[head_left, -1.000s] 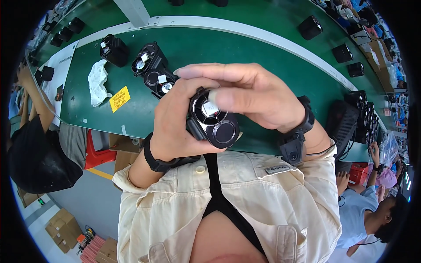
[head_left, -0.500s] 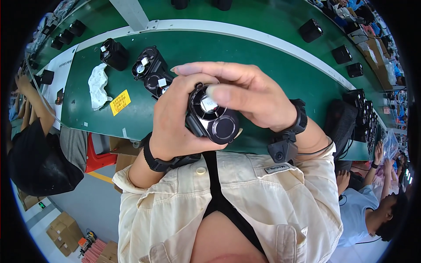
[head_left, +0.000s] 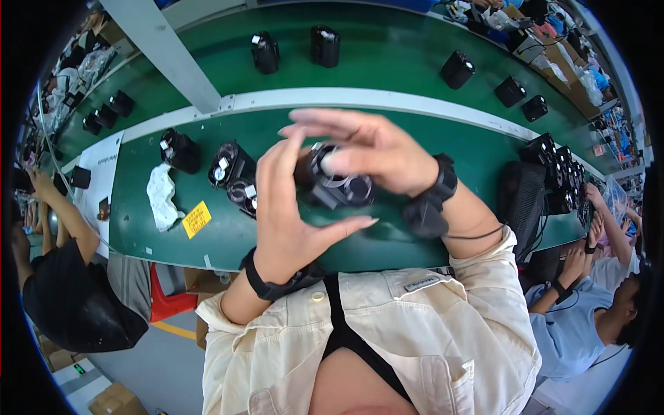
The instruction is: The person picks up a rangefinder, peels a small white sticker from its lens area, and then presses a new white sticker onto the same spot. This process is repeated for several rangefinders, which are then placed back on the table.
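- The black device [head_left: 335, 185], a chunky dark body with round lens-like openings, sits in the middle of the frame, held up above the green desk [head_left: 387, 138] and between both hands.
- The left hand [head_left: 287, 214] comes up from below and to the left of the device; its palm faces right, the fingers stand upright against the device's left end, and the thumb stretches out to the right underneath it. It cups the device loosely, not clenched.
- The right hand [head_left: 373, 149] comes in from the right and lies over the top of the device, fingers spread and pointing toward the left of the frame. It covers the upper side, and its thumb looks pressed on the device's front; how firmly it grips I cannot tell.
- The long axis of the device runs roughly left to right, a little downward to the right, so one end points into the left palm and the other toward the right wrist.
- Both hands touch it; the left one bears it from below, the right one caps it from above.
- Just left of the left hand, on the desk, stands a similar black unit [head_left: 235, 176]; farther left lie a white cloth [head_left: 162, 197] and a yellow tag [head_left: 196, 218].
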{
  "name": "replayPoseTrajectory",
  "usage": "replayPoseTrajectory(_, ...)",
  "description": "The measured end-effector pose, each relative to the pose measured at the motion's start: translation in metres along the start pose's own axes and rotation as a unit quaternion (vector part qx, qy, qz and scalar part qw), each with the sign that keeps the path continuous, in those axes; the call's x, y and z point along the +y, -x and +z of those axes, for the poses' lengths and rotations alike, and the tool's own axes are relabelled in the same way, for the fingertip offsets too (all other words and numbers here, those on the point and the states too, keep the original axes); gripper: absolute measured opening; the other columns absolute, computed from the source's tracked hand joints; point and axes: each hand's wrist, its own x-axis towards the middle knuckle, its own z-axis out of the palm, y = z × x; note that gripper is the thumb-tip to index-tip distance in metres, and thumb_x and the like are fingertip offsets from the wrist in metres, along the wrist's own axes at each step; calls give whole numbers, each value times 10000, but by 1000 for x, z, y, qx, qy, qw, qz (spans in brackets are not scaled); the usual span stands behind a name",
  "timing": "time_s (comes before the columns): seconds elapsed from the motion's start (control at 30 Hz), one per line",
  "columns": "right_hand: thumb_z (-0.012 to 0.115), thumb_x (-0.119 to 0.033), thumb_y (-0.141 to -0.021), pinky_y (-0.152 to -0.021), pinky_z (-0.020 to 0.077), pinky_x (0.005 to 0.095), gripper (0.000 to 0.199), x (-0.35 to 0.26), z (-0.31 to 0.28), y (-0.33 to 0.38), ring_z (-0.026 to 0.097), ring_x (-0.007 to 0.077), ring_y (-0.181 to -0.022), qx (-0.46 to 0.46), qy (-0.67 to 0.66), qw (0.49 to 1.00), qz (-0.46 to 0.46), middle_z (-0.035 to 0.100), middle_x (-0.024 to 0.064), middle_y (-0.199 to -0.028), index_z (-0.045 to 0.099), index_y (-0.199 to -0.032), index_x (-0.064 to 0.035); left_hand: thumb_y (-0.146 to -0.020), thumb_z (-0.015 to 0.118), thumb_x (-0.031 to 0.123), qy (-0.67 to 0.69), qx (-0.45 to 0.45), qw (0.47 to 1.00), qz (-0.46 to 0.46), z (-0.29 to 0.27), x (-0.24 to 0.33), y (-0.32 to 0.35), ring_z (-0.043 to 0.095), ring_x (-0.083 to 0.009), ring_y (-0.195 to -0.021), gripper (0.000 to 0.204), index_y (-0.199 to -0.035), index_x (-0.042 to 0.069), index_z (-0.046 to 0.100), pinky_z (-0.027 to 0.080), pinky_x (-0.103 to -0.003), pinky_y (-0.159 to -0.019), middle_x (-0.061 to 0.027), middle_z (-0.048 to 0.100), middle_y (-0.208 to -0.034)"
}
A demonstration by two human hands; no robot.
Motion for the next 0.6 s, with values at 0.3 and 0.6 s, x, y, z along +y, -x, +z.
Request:
replayPoseTrajectory(0.3, 573, -208, -931, -872, 492, 289, 330, 17, -202, -51, 615, 146, -971, 411, 99, 906, -4, 652, 52, -1095, 610, -1219, -51, -669, 829, 218, 84, 110, 990, 19, -26, -14, 32, 457, -327, -1243, 865, -1341, -43, 350, 366, -439, -1059, -195, 434, -1327)
replayPoseTrajectory(0.6, 657, -339, -832, -953, 465, 401, 526, 11, -190, -101, 583, 358, -1108, 369, 677, 620, -146, 594, 232, -1213, 582, -1235, -10, -676, 804, 157, 84, 193, 977, -14, -44, -32, 50, 469, -326, -1196, 805, -1331, 3, 362, 386, -431, -1013, -199, 441, -1301)
